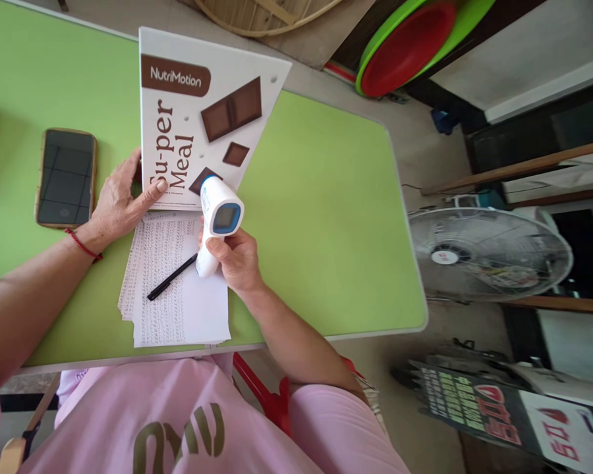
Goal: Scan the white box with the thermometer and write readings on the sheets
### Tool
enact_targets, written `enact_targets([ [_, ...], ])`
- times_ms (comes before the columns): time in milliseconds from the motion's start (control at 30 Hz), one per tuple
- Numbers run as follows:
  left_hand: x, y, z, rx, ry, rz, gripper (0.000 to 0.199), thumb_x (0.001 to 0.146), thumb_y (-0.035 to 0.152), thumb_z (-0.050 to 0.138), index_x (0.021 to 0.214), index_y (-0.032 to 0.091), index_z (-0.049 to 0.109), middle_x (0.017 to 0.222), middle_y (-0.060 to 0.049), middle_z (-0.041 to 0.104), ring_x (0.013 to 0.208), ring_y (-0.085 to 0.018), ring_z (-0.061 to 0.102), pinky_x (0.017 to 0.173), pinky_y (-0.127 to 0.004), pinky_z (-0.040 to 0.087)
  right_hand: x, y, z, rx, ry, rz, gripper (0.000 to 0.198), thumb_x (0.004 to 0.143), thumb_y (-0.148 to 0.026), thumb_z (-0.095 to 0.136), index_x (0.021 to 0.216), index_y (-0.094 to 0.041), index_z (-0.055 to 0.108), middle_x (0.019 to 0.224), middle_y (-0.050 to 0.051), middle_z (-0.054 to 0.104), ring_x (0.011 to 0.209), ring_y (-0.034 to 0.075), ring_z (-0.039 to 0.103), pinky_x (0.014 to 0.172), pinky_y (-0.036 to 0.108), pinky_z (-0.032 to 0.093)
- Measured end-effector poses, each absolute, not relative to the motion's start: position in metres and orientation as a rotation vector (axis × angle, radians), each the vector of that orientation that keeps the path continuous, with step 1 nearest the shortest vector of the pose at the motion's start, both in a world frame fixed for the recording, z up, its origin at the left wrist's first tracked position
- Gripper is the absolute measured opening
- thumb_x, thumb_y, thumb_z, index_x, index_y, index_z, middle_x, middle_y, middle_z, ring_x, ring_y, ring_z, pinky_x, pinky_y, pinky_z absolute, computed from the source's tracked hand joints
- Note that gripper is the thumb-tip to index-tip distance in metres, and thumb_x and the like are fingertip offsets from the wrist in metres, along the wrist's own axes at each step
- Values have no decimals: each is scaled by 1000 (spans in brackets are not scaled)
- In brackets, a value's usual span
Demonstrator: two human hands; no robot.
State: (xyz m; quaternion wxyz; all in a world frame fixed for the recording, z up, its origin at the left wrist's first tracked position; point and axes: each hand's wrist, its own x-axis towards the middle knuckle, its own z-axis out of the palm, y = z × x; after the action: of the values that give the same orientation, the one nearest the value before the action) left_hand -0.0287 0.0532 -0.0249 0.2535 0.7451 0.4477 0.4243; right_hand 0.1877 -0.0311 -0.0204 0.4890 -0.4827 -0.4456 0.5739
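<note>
My left hand grips the lower left corner of a white box printed "NutriMotion Su-per Meal", its thumb on the front face and its other fingers behind. The box is tilted up above the green table. In my right hand is a white and blue infrared thermometer, held by its handle with the small screen facing me. The thermometer's front end points at the box, close to its lower edge. Below them lie handwritten paper sheets, with a black pen across the top one.
A phone in a tan-edged case lies on the green table, left of the box. Beyond the table's right edge stand a large fan and a printed sign. A red basin is at the back, and a red stool is below the front edge.
</note>
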Motion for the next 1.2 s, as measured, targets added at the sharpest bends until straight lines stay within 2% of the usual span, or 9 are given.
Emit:
enact_targets([
  [200, -29, 51, -22, 2040, 1244, 1117, 68, 92, 74, 48, 131, 20, 56, 116, -14, 67, 105, -32, 66, 96, -49, 53, 189, -32, -21, -1163, -1097, 1400, 41, 64, -58, 80, 72, -22, 63, 66, -3, 56, 59, 11, 48, 58, 30, 44],
  [733, -29, 53, -26, 2004, 1243, 1131, 69, 90, 75, 49, 132, 21, 54, 131, -15, 62, 120, -36, 61, 106, -53, 47, 187, -32, -17, -1188, -1071, 1402, 44, 60, -61, 82, 70, -22, 62, 63, -4, 55, 57, 10, 47, 56, 29, 45],
  [1200, -30, 51, -22, 2031, 1249, 1111, 67, 92, 73, 48, 135, 22, 53, 126, -13, 66, 113, -33, 64, 101, -49, 51, 189, -31, -20, -1184, -1077, 1394, 43, 61, -60, 81, 71, -21, 64, 64, -3, 55, 58, 10, 48, 56, 29, 45],
])
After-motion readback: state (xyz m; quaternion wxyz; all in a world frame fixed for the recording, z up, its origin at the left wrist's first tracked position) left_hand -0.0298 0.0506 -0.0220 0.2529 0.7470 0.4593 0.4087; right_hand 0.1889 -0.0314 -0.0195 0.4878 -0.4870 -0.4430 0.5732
